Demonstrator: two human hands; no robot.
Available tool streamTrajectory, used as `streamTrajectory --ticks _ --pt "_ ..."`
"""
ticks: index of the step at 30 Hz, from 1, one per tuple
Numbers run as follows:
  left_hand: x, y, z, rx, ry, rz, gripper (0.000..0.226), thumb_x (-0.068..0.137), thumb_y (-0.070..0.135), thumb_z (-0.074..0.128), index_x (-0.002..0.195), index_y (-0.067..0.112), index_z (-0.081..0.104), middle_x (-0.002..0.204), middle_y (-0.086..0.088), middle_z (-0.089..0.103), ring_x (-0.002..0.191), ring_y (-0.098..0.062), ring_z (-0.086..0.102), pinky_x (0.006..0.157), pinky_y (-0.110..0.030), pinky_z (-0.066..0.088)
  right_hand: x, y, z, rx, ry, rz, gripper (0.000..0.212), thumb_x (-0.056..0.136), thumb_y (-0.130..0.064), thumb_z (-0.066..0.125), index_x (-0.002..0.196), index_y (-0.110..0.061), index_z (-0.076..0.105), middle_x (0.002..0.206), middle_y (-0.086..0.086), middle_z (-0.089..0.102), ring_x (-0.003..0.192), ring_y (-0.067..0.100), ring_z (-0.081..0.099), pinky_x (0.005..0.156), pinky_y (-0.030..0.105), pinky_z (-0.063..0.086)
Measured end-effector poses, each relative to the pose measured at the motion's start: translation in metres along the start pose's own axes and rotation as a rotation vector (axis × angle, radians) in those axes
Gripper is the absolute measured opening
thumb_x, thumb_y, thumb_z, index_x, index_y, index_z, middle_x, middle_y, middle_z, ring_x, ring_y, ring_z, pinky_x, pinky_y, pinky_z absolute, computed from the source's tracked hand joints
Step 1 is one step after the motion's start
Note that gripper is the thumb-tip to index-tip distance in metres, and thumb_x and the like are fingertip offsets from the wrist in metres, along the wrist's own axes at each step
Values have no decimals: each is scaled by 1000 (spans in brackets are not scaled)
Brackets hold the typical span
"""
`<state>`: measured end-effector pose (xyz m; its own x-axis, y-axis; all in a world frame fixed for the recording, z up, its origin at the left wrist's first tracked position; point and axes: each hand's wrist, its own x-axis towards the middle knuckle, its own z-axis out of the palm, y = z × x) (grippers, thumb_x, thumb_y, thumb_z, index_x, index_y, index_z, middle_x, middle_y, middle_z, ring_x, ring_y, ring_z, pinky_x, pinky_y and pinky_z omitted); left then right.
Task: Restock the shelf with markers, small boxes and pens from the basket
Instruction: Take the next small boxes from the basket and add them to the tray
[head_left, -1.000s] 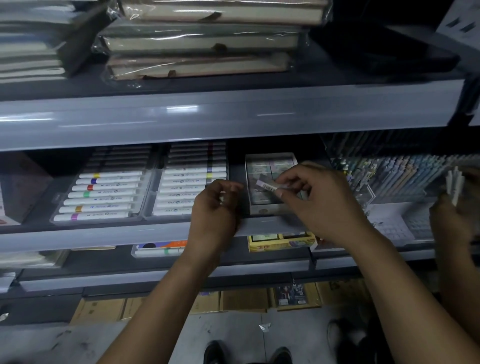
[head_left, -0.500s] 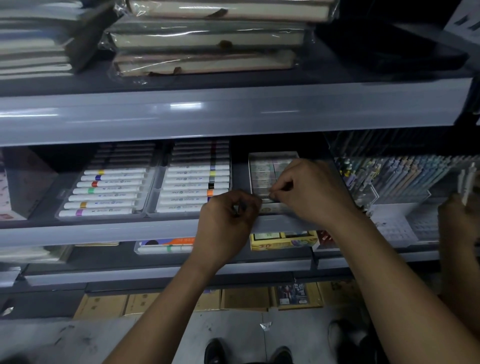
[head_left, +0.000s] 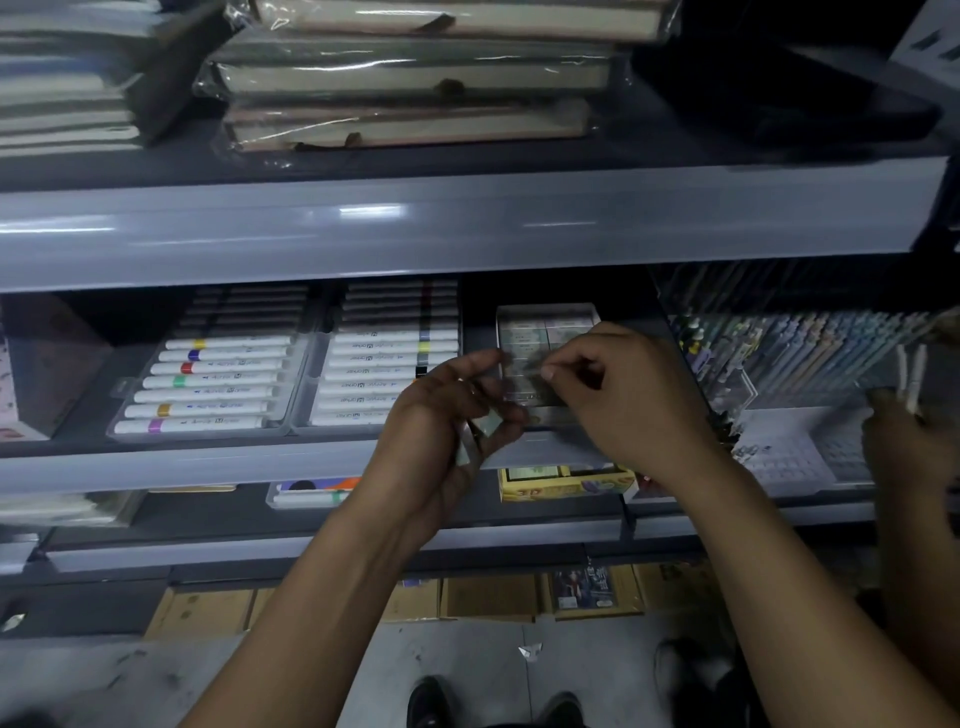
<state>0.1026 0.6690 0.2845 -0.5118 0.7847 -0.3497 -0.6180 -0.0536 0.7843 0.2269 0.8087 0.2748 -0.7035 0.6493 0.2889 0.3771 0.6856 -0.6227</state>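
Dim grey shelving, concrete floor below. We count 2 marker trays, 7 colour-banded markers in the left one. Left hand curls round small boxes; right hand pinches 1 box over the clear box tray.

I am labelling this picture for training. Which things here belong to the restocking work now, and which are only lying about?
Belong to the job:
- left hand, holding small boxes
- right hand, at the clear tray of small boxes
- marker trays
- pen display

Only lying about:
- wrapped notebooks on the upper shelf
- yellow box below
- cardboard boxes on the floor
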Motion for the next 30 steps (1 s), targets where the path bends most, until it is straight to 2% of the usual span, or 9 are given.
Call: streamTrajectory --ticks 5,10,14,16,19,23,25,27,30 --pt "0 3 7 -95 -10 4 42 96 -17 31 114 -7 68 87 -14 71 81 -31 75 80 -38 66 -8 -4 -1 76 65 -21 9 93 -17 75 90 -24 79 89 -11 67 85 1 62 70 4 41" --pt "2 0 11 -104 -14 -4 31 103 -12 39 113 -5 68 100 -22 75 95 -32 74 82 -36 65 -15 -9 -4 164 108 -98 4 94 -16 74 95 -16 77 89 -6 65 80 6 63 71 19 50" --pt "7 -1 12 -41 -21 -14 30 106 -4 42 121 1 67 113 -27 69 107 -36 63 86 -38 62 -20 -13 -1 194 25 -143 22 88 -26 80 107 -18 75 97 -7 61 84 8 64 74 25 54" --pt "8 -2 14 -32 -28 -18 28 106 -2 44 123 1 66 113 -26 71 103 -34 68 86 -37 62 -19 -12 2 160 18 -127 27 85 -26 84 110 -19 75 96 -8 59 81 8 62 73 26 53" --pt "10 -5 16 -33 -68 -5 25 105 4 50 124 -3 65 105 -23 73 97 -32 69 88 -41 62 -18 -9 1 124 41 -100 27 85 -24 84 111 -21 75 94 -10 59 81 6 60 72 16 49" --pt "8 -8 18 41 -118 18 25 107 12 50 118 -2 67 99 -19 77 85 -24 77 79 -37 66 -17 -6 -6 148 25 -67 21 88 -20 81 108 -22 73 94 -12 60 83 3 60 73 9 45" --pt "9 -10 16 163 -88 58 25 108 17 50 119 2 67 93 -16 76 76 -23 75 67 -34 65 -15 -2 -10 159 19 -33 22 87 -18 82 106 -23 72 93 -14 60 82 4 62 71 10 46" --pt "15 -13 7 374 1 163 23 109 22 51 117 6 67 76 -8 64 56 -15 62 48 -26 52 -14 6 -15 137 33 -6 23 85 -16 83 103 -23 71 92 -13 60 79 6 63 67 10 45" --pt "26 -17 -9 705 82 340 17 106 19 57 102 17 74 76 6 68 56 -1 55 52 -17 41 -11 17 -25 35 45 47 25 83 -13 81 101 -25 70 92 -10 62 76 4 62 67 12 47"
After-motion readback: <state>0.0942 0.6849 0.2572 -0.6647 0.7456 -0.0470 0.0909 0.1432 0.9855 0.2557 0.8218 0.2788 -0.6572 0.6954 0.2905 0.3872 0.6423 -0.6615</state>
